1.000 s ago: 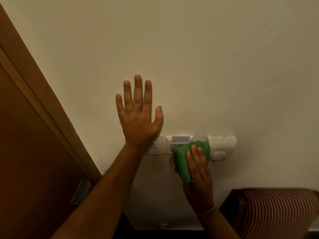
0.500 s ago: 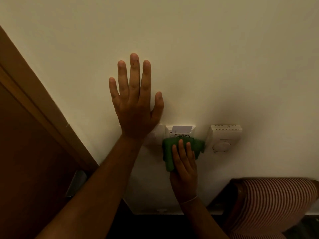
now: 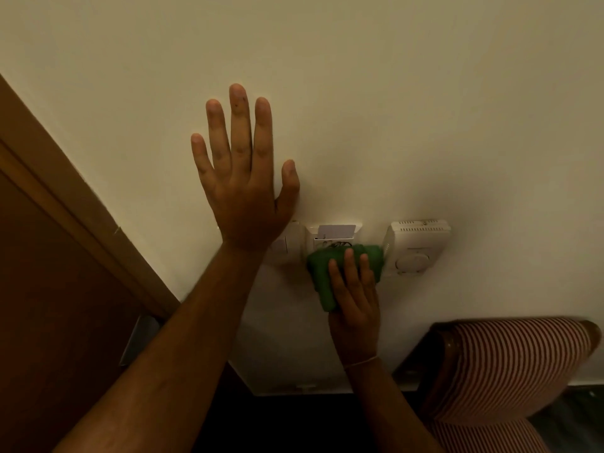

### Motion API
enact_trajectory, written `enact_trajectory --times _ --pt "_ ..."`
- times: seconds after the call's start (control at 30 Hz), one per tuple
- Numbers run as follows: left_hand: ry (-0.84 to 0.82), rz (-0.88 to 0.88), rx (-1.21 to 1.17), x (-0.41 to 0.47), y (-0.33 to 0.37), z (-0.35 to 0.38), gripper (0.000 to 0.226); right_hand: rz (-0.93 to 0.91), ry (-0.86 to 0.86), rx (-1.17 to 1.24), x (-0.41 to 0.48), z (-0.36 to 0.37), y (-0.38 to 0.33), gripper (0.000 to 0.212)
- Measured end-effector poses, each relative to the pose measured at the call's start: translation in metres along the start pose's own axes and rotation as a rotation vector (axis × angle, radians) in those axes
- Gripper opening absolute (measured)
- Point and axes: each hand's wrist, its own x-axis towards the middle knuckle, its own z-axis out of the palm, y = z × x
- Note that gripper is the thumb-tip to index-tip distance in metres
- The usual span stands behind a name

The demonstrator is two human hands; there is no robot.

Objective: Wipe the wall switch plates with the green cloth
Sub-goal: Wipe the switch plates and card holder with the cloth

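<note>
My right hand (image 3: 354, 299) presses the folded green cloth (image 3: 322, 276) against the lower part of the white key-card switch plate (image 3: 333, 233), which has a card standing in its top slot. To its left a second white switch plate (image 3: 289, 245) is partly covered by the heel of my left hand (image 3: 243, 178). That hand lies flat on the cream wall with its fingers spread upward and holds nothing. A white thermostat box (image 3: 416, 245) with a round dial sits right of the cloth, and the cloth's right edge touches it.
A brown wooden door frame (image 3: 75, 204) slants down the left side, with a metal door handle (image 3: 140, 343) below it. A chair back with red and white stripes (image 3: 510, 364) stands at the lower right against the wall.
The cloth under my right hand slid left off the thermostat's side, then back right along the card plate's lower edge. My left hand stayed flat on the wall while the view shifted.
</note>
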Motion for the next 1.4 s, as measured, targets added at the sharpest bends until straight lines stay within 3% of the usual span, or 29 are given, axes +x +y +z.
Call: enact_trajectory --times 0.1,0.2,0.3,0.47,0.53,0.63,0.73,0.9,1.07,1.2,1.4 --pt "0.001 0.005 0.002 0.001 0.001 -0.001 0.069 0.035 0.022 0.062 -0.001 0.005 -0.008 0.059" --pt "0.006 0.009 0.007 0.0 0.002 -0.001 0.069 0.032 0.02 0.123 0.007 0.015 -0.022 0.075" --pt "0.017 0.008 0.007 0.0 0.003 -0.001 0.069 -0.067 -0.022 0.104 0.013 0.024 -0.03 0.07" --pt "0.015 -0.009 0.001 0.001 0.002 0.0 0.069 -0.242 -0.086 -0.082 0.014 0.015 -0.006 0.078" --pt "0.014 -0.005 0.001 0.001 0.001 0.002 0.069 -0.18 -0.033 -0.121 0.009 0.007 0.006 0.081" --pt "0.016 0.0 0.001 0.001 0.001 0.003 0.069 -0.045 0.042 -0.105 0.002 0.004 0.004 0.066" --pt "0.011 0.006 -0.006 0.002 0.001 0.002 0.071 0.017 0.058 -0.005 0.006 0.014 -0.014 0.077" --pt "-0.016 0.019 -0.014 0.001 0.001 -0.001 0.076 -0.113 -0.065 -0.003 0.014 0.028 -0.037 0.077" --pt "-0.036 -0.002 -0.03 0.002 0.002 -0.002 0.069 -0.182 -0.104 -0.055 0.014 0.014 -0.017 0.088" --pt "-0.029 -0.014 -0.03 0.003 0.002 -0.001 0.069 0.017 -0.011 -0.019 0.009 -0.002 0.001 0.074" --pt "-0.036 -0.009 -0.022 0.004 0.001 -0.002 0.069 0.113 0.031 0.126 0.013 0.01 -0.023 0.084"
